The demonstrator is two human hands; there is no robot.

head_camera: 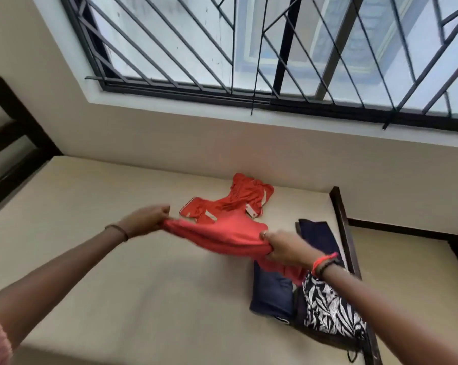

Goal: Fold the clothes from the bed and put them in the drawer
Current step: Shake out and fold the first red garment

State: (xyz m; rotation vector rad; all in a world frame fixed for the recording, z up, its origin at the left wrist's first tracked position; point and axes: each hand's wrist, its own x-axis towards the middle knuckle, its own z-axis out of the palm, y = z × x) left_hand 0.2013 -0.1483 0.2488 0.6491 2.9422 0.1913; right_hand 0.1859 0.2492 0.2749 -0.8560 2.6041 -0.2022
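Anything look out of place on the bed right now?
The black-and-white garment lies askew over the frame at right, with a cord dangling off. Beyond the held red cloth, a red top lies crumpled, unfolded.

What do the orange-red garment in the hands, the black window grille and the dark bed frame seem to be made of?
The orange-red garment looks like thin, soft, matte fabric, perhaps knit: it sags and creases. The black window grille looks like painted metal: thin, straight, rigid bars. The dark brown bed frame is probably wood, slightly glossy: straight, board-like rails.
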